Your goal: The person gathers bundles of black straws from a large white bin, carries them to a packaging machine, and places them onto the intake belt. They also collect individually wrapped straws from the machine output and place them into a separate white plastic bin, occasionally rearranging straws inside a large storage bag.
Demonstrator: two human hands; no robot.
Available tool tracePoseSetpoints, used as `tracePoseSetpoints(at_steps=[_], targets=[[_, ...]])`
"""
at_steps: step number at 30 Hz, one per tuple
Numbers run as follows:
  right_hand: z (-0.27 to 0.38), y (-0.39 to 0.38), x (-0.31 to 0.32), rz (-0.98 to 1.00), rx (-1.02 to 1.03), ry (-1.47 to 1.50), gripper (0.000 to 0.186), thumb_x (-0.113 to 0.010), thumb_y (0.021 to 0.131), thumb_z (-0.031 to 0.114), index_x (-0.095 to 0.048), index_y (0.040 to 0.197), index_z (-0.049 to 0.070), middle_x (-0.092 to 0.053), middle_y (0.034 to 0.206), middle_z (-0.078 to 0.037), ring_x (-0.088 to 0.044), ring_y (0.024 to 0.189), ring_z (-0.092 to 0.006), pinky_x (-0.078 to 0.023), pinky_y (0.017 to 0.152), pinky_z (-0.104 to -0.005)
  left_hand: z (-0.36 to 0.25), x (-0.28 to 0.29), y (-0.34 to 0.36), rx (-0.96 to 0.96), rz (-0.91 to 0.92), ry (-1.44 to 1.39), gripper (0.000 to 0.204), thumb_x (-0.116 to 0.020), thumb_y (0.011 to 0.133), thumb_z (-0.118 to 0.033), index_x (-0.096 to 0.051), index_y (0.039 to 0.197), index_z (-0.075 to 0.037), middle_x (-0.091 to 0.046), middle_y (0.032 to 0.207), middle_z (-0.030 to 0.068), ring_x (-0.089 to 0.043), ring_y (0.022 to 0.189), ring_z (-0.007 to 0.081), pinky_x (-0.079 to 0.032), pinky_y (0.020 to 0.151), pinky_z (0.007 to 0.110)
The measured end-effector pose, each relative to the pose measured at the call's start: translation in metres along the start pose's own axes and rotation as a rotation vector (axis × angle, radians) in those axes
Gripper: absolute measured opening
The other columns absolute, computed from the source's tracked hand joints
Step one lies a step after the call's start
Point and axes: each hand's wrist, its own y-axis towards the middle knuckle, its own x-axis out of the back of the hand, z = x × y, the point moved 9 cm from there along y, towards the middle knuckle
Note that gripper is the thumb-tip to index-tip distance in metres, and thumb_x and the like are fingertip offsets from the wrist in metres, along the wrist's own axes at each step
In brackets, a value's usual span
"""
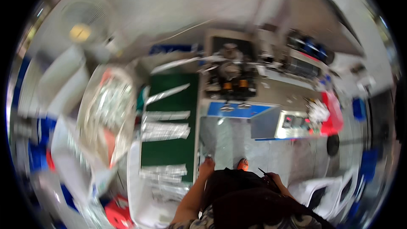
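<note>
My left hand hangs beside the right edge of a green-topped bench, its fingers curled closed; what they hold, if anything, is too blurred to make out. My right hand is held at waist height, right of my dark apron, closed round a thin dark pointed tool whose exact kind does not show. Bundles of silvery flat strips lie across the bench, nearest to my left hand. One more strip lies aslant farther up.
A machine with orange springs stands ahead on a workbench. Left of the green bench sits a lined bin of clear pieces. A white tub holds more strips. White chairs stand at right; a red box lies lower left.
</note>
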Motion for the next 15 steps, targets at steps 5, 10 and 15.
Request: tracePoseSetpoints(at_steps=[5, 10, 15], targets=[[-0.029, -0.036, -0.004, -0.066, -0.305, 0.237, 0.032, -0.059, 0.074, 0.019, -0.054, 0.097, -0.003, -0.060, 0.078, -0.010, -0.058, 0.066, -0.0158, -0.048, 0.058, -0.0267, -0.019, -0.068, -0.043, -0.286, 0.326, 0.027, 0.033, -0.058, 0.070, -0.033, -0.057, 0.088, -0.005, -0.059, 0.082, 0.0138, -0.058, 0.077, 0.0274, -0.045, 0.069, 0.035], [-0.084, -0.083, 0.000, -0.246, -0.309, 0.146, 0.032, -0.060, 0.070, 0.017, -0.056, 0.097, 0.000, -0.061, 0.081, -0.011, -0.059, 0.067, -0.0172, -0.048, 0.058, -0.0272, -0.058, -0.081, -0.065, -0.419, 0.481, 0.165, 0.033, -0.058, 0.070, -0.032, -0.058, 0.086, -0.004, -0.060, 0.082, 0.0122, -0.058, 0.076, 0.0253, -0.045, 0.069, 0.033], [-0.089, -0.110, 0.014, -0.438, -0.240, 0.062, 0.023, -0.055, 0.070, 0.022, -0.062, 0.084, 0.006, -0.061, 0.078, -0.013, -0.059, 0.073, -0.0250, -0.047, 0.066, -0.0328, -0.065, -0.082, -0.047, -0.486, 0.441, 0.145, 0.033, -0.058, 0.071, -0.033, -0.058, 0.087, -0.005, -0.060, 0.081, 0.0111, -0.058, 0.077, 0.0245, -0.045, 0.069, 0.032]])
